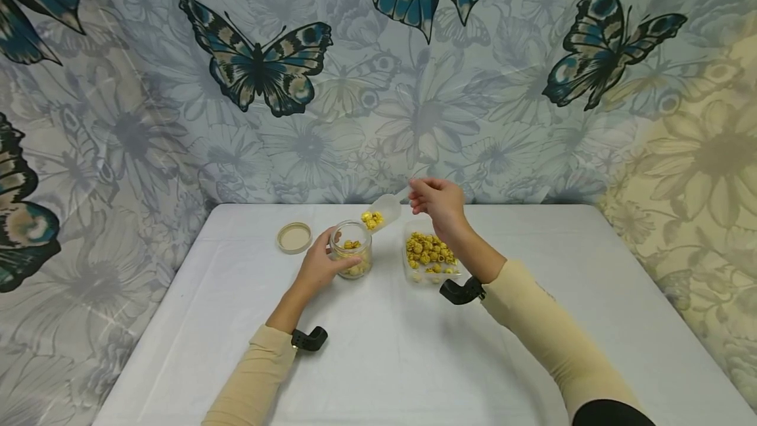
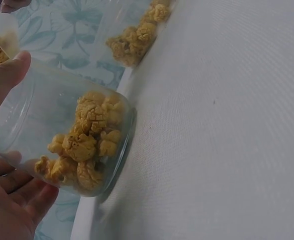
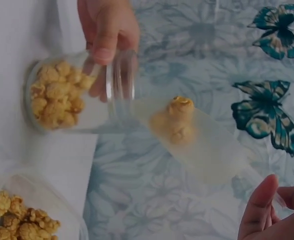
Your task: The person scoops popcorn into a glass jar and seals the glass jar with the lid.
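My left hand [image 1: 319, 264] grips a clear glass jar [image 2: 47, 115] standing on the table, thumb on one side and fingers round the other. Yellow caramel popcorn [image 3: 57, 97] fills the jar's lower part. By its handle, my right hand [image 1: 440, 206] pinches a translucent white scoop [image 3: 207, 155]. Several popcorn pieces [image 1: 372, 219] lie in the scoop, which tilts down with its lip at the jar's mouth. Below my right hand is a clear plastic container [image 1: 408, 268] holding more popcorn [image 1: 427, 250].
A round, pale gold-rimmed lid [image 1: 294, 238] lies left of the jar. The white-covered table [image 1: 367, 360] ends at a wall hanging [image 1: 426, 117] with butterflies and flowers. Each wrist bears a black camera band [image 1: 462, 290].
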`<action>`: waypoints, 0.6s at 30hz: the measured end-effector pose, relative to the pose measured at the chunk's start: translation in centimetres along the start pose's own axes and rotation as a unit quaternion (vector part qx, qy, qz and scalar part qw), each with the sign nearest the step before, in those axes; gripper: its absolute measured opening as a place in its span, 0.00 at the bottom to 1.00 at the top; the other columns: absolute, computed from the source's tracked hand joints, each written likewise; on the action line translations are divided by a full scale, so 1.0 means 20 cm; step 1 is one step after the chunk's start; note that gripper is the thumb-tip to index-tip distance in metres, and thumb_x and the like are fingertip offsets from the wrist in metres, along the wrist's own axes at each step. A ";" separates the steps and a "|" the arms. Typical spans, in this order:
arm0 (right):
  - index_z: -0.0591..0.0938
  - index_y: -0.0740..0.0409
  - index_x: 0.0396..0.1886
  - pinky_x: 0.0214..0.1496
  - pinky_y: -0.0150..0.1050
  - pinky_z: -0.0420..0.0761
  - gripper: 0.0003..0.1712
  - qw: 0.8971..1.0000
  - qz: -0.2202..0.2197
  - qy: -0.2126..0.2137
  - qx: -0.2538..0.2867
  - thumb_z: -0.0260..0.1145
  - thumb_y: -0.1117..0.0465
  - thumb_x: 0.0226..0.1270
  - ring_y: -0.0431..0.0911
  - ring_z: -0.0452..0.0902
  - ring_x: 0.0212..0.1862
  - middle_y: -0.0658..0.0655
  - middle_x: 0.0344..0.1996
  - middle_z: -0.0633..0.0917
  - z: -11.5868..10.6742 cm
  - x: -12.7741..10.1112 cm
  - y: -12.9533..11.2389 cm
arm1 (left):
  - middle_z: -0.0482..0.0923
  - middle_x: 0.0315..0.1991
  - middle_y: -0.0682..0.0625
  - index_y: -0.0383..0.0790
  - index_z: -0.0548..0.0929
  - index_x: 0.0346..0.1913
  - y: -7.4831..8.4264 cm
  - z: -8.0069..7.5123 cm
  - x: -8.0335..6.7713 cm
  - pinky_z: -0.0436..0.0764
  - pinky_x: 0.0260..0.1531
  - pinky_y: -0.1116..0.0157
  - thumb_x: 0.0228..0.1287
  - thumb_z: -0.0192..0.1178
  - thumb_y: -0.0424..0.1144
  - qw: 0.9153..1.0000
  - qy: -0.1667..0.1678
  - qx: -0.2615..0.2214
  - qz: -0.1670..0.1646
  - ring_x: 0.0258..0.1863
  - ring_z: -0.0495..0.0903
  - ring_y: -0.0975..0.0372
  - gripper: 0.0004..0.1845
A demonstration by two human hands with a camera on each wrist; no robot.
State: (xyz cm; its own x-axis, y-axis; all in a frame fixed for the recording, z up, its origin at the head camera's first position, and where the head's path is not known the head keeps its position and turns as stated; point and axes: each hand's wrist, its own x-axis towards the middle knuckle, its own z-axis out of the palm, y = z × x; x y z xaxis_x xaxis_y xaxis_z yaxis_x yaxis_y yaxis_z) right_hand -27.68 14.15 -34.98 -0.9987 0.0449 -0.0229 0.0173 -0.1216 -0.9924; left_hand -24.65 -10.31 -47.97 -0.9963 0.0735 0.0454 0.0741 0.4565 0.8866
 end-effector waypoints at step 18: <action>0.81 0.70 0.44 0.22 0.29 0.80 0.14 0.995 -0.054 -0.024 -0.079 0.64 0.61 0.69 0.38 0.76 0.19 0.49 0.21 0.80 0.03 0.01 -0.02 | 0.69 0.68 0.43 0.43 0.64 0.72 0.00 0.00 0.00 0.71 0.66 0.50 0.50 0.74 0.52 1.000 -0.009 0.004 0.011 0.65 0.70 0.50 0.47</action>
State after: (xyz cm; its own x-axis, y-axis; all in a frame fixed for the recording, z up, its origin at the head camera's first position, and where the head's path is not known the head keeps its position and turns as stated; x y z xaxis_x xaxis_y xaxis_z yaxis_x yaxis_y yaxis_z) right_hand -27.82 13.69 -34.62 -0.9963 0.0008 0.0860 -0.0859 0.0390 -0.9955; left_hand -24.67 -10.23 -47.93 -0.9935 0.0986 0.0565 0.0959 0.4609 0.8823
